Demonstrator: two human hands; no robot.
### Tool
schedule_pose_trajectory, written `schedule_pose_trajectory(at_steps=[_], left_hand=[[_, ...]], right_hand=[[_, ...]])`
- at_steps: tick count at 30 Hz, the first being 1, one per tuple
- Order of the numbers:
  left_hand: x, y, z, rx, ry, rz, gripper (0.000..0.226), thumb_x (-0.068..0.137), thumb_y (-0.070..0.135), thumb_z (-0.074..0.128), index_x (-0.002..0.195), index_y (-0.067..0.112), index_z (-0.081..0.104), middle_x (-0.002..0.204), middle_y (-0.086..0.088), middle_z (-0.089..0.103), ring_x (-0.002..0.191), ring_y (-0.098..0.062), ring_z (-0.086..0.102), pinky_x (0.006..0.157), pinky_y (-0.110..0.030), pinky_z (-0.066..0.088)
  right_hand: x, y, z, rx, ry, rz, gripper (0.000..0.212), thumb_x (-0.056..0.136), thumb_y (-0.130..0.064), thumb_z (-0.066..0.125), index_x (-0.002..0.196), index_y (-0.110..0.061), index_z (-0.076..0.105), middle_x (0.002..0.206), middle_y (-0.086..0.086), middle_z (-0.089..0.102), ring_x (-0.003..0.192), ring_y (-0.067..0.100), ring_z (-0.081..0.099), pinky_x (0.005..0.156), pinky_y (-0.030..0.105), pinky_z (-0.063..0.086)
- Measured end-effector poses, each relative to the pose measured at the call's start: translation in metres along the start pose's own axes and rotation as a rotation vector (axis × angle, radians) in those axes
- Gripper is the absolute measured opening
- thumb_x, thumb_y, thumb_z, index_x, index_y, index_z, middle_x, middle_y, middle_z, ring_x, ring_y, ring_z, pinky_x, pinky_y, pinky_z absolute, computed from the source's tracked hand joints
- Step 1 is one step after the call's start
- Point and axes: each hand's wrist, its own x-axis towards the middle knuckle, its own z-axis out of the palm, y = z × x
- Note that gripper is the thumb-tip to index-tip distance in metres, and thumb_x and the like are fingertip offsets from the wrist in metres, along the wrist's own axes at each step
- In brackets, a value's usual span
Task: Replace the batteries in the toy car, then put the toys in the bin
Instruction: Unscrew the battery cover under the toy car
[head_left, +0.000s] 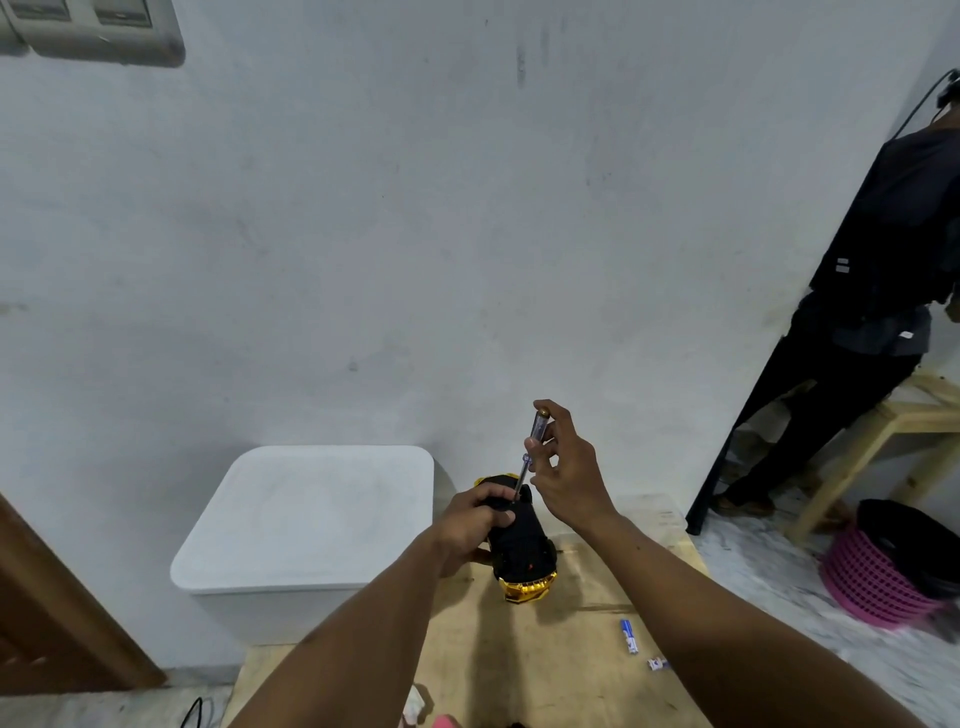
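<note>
I see my left hand gripping the car, which lies belly-up on the table. My right hand pinches the screwdriver upright, its tip on the car's black underside. 1 blue battery lies on the table, apart from the car. The white bin stands just left, lid on
</note>
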Motion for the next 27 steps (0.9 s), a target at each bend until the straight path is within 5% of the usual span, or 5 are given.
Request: schedule_pose_trajectory(at_steps=[27], left_hand=[[0.0007, -0.0035, -0.0052, -0.021, 0.018, 0.005, 0.031, 0.092, 0.0, 0.056, 0.108, 0.024, 0.068, 0.117, -0.012, 0.063, 0.101, -0.031, 0.061, 0.066, -0.038, 0.057]], right_hand=[[-0.005, -0.0026, -0.0005, 0.026, 0.017, 0.02, 0.044, 0.1, -0.021, 0.051, 0.136, -0.039, 0.034, 0.087, -0.015, 0.06, 0.08, 0.012, 0.066, 0.068, 0.049, 0.059]])
